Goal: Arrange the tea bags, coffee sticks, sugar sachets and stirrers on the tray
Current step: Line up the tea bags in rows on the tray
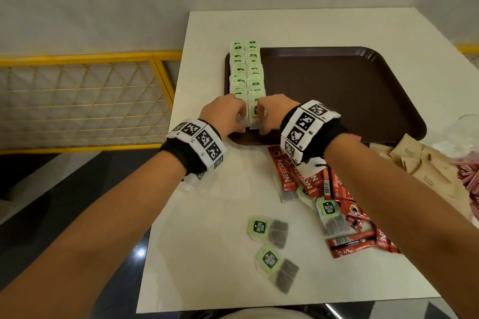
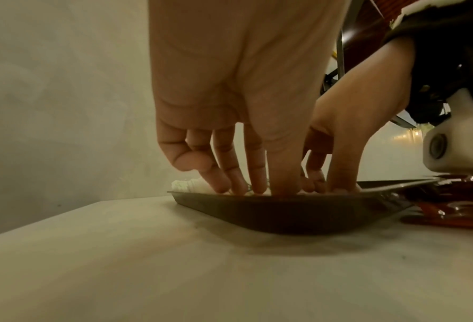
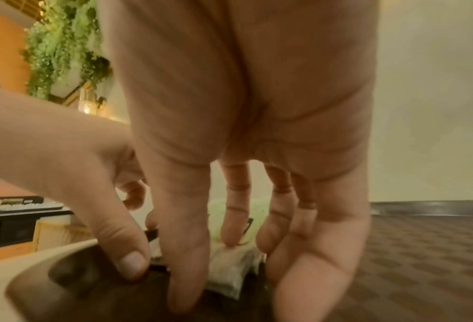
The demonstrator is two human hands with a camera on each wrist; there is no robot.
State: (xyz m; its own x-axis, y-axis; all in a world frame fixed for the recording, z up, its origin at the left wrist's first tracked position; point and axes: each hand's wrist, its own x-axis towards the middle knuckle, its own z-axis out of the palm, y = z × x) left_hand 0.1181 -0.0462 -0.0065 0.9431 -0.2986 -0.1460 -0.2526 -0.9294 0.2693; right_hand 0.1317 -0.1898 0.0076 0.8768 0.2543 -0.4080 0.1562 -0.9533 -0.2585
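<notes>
Two rows of green-tagged tea bags (image 1: 246, 70) run along the left side of the brown tray (image 1: 337, 90). My left hand (image 1: 239, 122) touches the near end of the left row, fingertips (image 2: 257, 187) pointing down inside the tray rim (image 2: 284, 213). At the near end of the right row, my right hand (image 1: 260, 122) has its straight fingers (image 3: 232, 228) straddling the last tea bag (image 3: 226, 276), index tip on it. Loose tea bags (image 1: 268, 232) lie on the table beside red coffee sticks (image 1: 311, 184). Brown sugar sachets (image 1: 420, 160) and pink stirrers (image 1: 469, 179) sit at the right.
The white table (image 1: 207, 254) ends just left of the tray, with a yellow mesh railing (image 1: 85, 101) beyond. A clear glass (image 1: 469, 122) stands at the right edge. Most of the tray's right part is bare.
</notes>
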